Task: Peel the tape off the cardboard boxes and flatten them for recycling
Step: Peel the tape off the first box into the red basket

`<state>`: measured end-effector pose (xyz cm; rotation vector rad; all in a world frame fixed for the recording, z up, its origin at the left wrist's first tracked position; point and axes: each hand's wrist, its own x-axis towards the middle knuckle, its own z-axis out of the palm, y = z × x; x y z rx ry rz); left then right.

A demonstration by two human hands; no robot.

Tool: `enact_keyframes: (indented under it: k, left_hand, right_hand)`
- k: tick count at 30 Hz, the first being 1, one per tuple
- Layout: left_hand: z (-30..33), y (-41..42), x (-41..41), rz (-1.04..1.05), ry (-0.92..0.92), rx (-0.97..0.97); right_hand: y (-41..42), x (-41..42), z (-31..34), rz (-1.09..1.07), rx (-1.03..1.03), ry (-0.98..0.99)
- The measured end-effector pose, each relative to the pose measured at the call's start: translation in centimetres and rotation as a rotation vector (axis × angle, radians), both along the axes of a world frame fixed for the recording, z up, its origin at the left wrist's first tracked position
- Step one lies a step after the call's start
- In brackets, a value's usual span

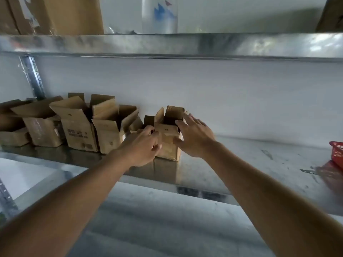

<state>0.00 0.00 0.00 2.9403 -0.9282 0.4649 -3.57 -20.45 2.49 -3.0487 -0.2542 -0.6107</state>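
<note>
A small brown cardboard box [168, 138] stands upright on the metal shelf [241, 164], its top flaps open. My left hand [143, 147] is at the box's left front edge with fingers curled against it. My right hand [194, 136] reaches over the box's right side, fingers spread and straight, thumb against the front face. A strip of tape shows on the front of the box between my hands. To the left, several more open cardboard boxes [78, 125] stand in a row along the shelf.
A red plastic basket [336, 153] sits at the shelf's right edge. An upper metal shelf [167, 45] overhangs, holding flat cardboard [55, 13] and a clear plastic roll [159, 15]. A white wall is behind.
</note>
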Motion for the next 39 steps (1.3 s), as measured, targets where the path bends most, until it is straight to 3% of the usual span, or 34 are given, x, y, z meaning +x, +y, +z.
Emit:
enact_keyframes:
  k: [3,12,18,22,25,27,30,32,33,35,37,39]
  left_hand:
    - [-0.8,0.4,2.0,-0.043,-0.123,-0.025]
    - [-2.8,0.2,4.0,-0.126,-0.336,-0.107]
    - [-2.5,-2.7,3.5,-0.195,-0.339,-0.074]
    - [-2.2,-5.8,3.4,-0.081,-0.260,-0.106]
    - [-2.8,-8.1,3.2,0.046,-0.092,-0.159]
    - [-3.5,-9.6,3.3,0.087,0.129,-0.295]
    - [-3.7,-12.1,3.2,-0.005,0.586,-0.818]
    - [-3.2,-13.9,3.3,-0.042,0.785,-1.191]
    - [-2.7,-14.7,3.3,-0.018,0.805,-1.325]
    - [-2.1,-16.3,2.9,-0.008,0.749,-1.414]
    - [-1.5,-17.9,2.2,-0.035,0.683,-1.352]
    - [-1.0,-19.2,1.9,-0.046,0.635,-1.306]
  right_hand:
    - [0.8,2.3,-0.5,-0.005,-0.127,-0.063]
    - [2.2,2.9,-0.9,-0.114,-0.190,-0.135]
    - [0.4,2.5,-2.3,-0.201,-0.239,-0.081]
    - [-2.0,2.2,-2.6,-0.230,-0.202,-0.029]
    - [-4.2,1.4,-2.3,-0.216,0.064,-0.019]
    - [-5.5,0.7,-2.2,-0.199,0.256,-0.028]
    - [-7.5,0.0,-2.5,-0.113,0.547,-0.107]
    - [-8.8,-0.4,-3.3,-0.078,0.707,-0.149]
    - [-9.3,-0.7,-3.6,-0.073,0.787,-0.160]
    - [-10.0,-1.3,-4.0,-0.072,1.056,-0.147]
    - [-10.3,-1.9,-4.1,-0.025,1.386,-0.090]
    - [-10.8,-2.6,-4.2,-0.004,1.573,-0.001]
